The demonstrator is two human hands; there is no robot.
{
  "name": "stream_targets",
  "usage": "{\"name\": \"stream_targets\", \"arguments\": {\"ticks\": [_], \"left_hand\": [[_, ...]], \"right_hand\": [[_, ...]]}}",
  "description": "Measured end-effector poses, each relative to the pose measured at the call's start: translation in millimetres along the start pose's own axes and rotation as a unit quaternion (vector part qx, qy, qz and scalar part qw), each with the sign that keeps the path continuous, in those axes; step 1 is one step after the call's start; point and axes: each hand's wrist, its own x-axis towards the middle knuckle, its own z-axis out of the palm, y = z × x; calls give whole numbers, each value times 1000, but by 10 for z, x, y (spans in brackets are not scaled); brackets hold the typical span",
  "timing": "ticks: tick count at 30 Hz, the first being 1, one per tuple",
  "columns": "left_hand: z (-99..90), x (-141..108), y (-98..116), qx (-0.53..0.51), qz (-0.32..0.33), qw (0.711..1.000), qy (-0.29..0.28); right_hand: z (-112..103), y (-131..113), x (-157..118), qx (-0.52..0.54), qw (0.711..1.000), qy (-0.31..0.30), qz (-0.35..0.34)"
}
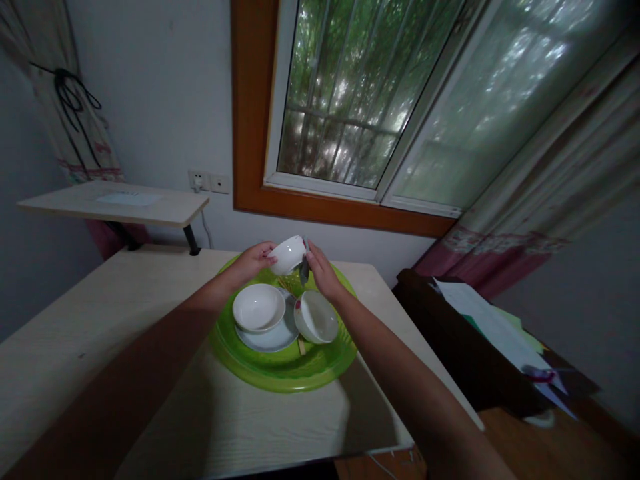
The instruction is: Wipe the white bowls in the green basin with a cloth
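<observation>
A small white bowl [289, 255] is tilted above the back of a green basin [295, 383]. My left hand [258, 258] grips its left side. My right hand [321, 267] is at its right rim, fingers closed on a dark grey thing [305, 271] too small to name, perhaps a cloth. In the basin, a white bowl [259, 307] stands on a white plate [273, 343] at the left. Another white bowl [320, 319] with a red mark leans on its side at the right. Thin light brown sticks [301, 345] show partly between and behind the bowls.
The basin rests on a pale wooden table [165, 427]. A raised shelf [120, 203] with a paper on it stands at the back left. Behind are a wall socket and a barred window. Papers [485, 313] lie on dark furniture at the right.
</observation>
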Motion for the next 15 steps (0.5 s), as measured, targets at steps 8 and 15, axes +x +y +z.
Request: {"name": "stream_targets", "arguments": {"ticks": [8, 15], "left_hand": [[-37, 58, -56, 13, 13, 1000, 3], [-63, 88, -123, 36, 30, 999, 3]], "right_hand": [[31, -398, -69, -123, 966, -81, -215], [43, -419, -40, -126, 961, -94, -227]]}}
